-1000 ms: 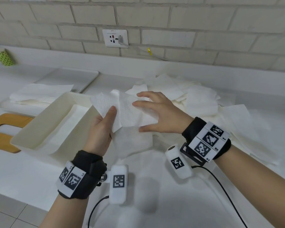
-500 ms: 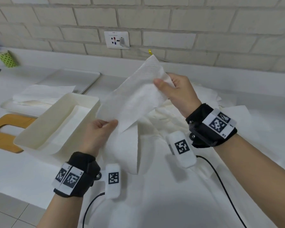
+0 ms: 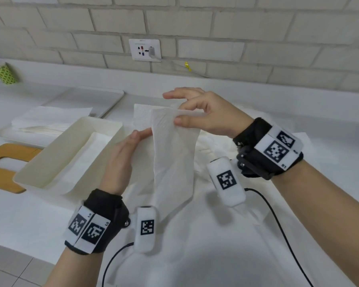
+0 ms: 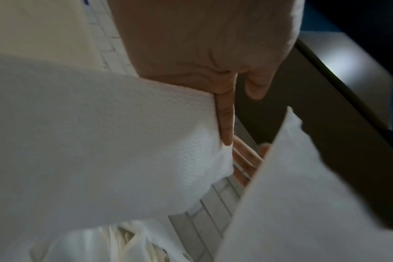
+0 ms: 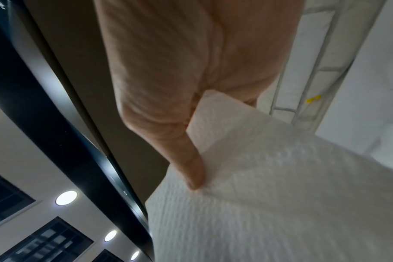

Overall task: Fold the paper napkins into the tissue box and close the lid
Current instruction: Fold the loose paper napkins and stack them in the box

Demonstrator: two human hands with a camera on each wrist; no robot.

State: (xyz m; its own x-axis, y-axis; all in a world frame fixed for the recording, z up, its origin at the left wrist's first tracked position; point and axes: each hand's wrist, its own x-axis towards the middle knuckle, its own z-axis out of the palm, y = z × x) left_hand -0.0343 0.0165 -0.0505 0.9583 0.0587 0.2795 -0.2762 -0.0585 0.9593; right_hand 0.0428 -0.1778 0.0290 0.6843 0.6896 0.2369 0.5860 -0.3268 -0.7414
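Observation:
I hold a white paper napkin upright in the air between both hands, folded over into a narrow strip. My right hand pinches its top edge between thumb and fingers; the right wrist view shows the thumb pressed on the napkin. My left hand grips the napkin's left edge, thumb in front and fingers hidden behind; in the left wrist view a finger lies along the fold of the napkin. The open white tissue box stands to the left with a napkin inside. Its wooden slotted lid lies further left.
A loose pile of napkins covers the counter under and behind my hands. At back left a white tray carries stacked napkins. A green cup stands far left. The brick wall has a socket.
My right hand has come down and left from high up, bringing the napkin's far end over. The napkin went from a spread diagonal sheet to a narrower folded strip. My left hand kept its hold.

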